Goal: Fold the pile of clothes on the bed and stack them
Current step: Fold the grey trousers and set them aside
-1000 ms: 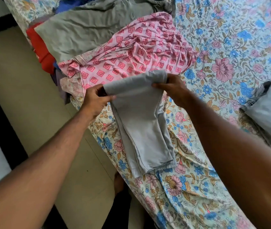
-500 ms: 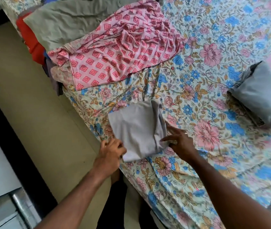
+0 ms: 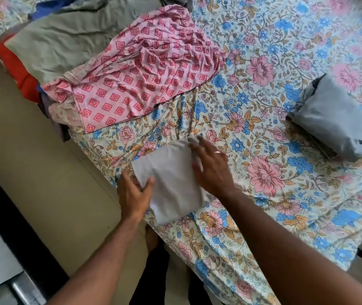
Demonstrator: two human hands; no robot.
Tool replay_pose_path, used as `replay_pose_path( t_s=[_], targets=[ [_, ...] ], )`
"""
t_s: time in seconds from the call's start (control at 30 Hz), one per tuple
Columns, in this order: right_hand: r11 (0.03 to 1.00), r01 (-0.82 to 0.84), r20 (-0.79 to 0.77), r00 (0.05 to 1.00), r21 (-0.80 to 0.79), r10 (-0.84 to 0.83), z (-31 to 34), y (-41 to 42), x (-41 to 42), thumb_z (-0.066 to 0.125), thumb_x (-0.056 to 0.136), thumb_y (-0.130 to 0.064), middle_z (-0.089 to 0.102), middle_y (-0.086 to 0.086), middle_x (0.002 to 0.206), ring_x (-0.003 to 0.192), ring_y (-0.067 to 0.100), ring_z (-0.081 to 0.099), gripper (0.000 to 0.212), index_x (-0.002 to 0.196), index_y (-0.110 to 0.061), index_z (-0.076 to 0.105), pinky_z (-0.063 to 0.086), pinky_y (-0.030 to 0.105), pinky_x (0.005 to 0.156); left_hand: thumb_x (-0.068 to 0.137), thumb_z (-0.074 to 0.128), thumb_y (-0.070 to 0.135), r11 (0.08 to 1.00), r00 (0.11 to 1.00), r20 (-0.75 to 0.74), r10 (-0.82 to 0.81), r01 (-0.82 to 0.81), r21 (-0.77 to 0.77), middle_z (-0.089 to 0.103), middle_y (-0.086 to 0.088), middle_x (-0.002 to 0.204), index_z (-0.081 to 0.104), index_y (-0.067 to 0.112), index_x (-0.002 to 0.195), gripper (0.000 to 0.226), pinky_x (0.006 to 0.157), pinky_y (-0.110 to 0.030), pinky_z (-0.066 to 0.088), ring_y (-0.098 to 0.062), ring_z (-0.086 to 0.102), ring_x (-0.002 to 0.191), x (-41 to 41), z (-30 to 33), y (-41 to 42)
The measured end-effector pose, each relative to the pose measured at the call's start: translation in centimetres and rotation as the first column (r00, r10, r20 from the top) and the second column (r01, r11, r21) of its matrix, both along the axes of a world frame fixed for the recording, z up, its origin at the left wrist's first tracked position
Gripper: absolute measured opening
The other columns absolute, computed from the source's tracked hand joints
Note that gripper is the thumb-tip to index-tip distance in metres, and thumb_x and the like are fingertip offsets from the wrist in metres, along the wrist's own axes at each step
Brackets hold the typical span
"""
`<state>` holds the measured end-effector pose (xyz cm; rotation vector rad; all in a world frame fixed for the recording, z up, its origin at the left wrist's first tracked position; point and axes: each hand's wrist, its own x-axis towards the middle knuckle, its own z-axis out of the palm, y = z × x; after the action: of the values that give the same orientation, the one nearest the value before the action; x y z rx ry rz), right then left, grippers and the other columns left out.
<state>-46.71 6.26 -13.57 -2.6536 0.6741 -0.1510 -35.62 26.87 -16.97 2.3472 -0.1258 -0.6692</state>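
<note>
A small grey folded cloth (image 3: 172,181) is seen on the near left part of the bed (image 3: 263,216), close to the bed's edge. It lies between the two hands. The left hand (image 3: 132,192) is laid at the cloth's near left side, with its thumb bent over the top of the cloth; the fingers are mostly hidden, so it cannot be told if the edge is pinched. The right hand (image 3: 212,166) is laid flat on the cloth's right side, with its fingers straight and spread. The cloth is folded into a neat, almost square shape, plain and smooth.

A bigger grey folded pile (image 3: 334,115) is seen far to the right, well apart. A crumpled pink patterned cloth (image 3: 144,75) and a green-grey cloth (image 3: 65,42) are heaped at the far left.
</note>
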Motion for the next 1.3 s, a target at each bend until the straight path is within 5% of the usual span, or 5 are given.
replay_pose_path(
  t_s=[0.17, 0.4, 0.7, 0.87, 1.3],
  targets=[
    [0.92, -0.385, -0.513, 0.776, 0.074, 0.366, -2.8, -0.5, 1.7, 0.076, 0.068, -0.074, -0.028, -0.002, 0.167, 0.154, 0.03, -0.024, 0.129, 0.158, -0.048, -0.013, -0.009, 0.071, 0.117, 0.058, 0.063, 0.092, 0.665, 0.733, -0.058, -0.677, 0.644, 0.378, -0.034, -0.003, 0.162, -0.019, 0.04, 0.156, 0.138, 0.115, -0.069, -0.003, -0.034, -0.024, 0.151, 1.9, -1.2, -0.2],
    [0.975, 0.201, -0.596, 0.796, 0.091, -0.108, -2.6, -3.5, -6.2, 0.076, 0.078, -0.059, -0.017, -0.002, 0.169, 0.155, 0.033, -0.006, 0.117, 0.157, -0.047, -0.01, 0.009, 0.073, 0.117, 0.053, 0.079, 0.08, 0.588, 0.676, -0.145, -0.723, 0.711, 0.386, -0.048, -0.001, 0.154, -0.03, 0.042, 0.151, 0.151, 0.113, -0.073, 0.002, -0.038, -0.027, 0.149, 3.3, -2.4, 0.6],
    [0.783, 0.532, -0.409, 0.824, 0.321, -0.392, -4.0, 5.9, -7.2, 0.069, 0.074, -0.064, 0.044, -0.004, 0.119, 0.101, 0.016, 0.051, 0.069, 0.124, -0.026, 0.04, 0.057, 0.041, 0.082, 0.058, 0.097, 0.017, 0.995, 0.98, -0.179, -0.087, 0.078, -0.055, 0.026, -0.013, 0.162, 0.011, 0.025, 0.159, 0.133, 0.112, -0.051, 0.035, -0.033, 0.032, 0.145, -0.8, -1.3, 0.9],
    [0.472, 0.803, -0.306, 0.581, 0.363, -0.754, -3.8, 4.5, -5.3, 0.06, 0.079, 0.002, 0.05, 0.003, 0.099, 0.087, 0.026, 0.059, 0.04, 0.11, -0.018, 0.043, 0.054, 0.034, 0.065, 0.073, 0.089, 0.016, 0.994, 0.919, -0.382, 0.095, -0.107, -0.008, 0.044, -0.019, 0.151, 0.015, 0.015, 0.158, 0.113, 0.094, -0.041, 0.056, -0.037, 0.053, 0.13, -0.7, -1.5, 0.8],
    [0.254, 0.661, -0.524, 0.729, 0.706, -0.44, -2.7, 0.7, 1.8, 0.087, 0.075, -0.044, 0.062, 0.001, 0.114, 0.099, 0.022, 0.061, 0.067, 0.124, -0.017, 0.051, 0.052, 0.037, 0.084, 0.059, 0.089, 0.027, 0.922, 0.55, -0.816, 0.177, -0.384, -0.058, 0.068, -0.021, 0.115, 0.046, 0.005, 0.125, 0.082, 0.081, -0.039, 0.052, -0.037, 0.064, 0.107, 6.3, -1.2, -0.8]
  ],
)
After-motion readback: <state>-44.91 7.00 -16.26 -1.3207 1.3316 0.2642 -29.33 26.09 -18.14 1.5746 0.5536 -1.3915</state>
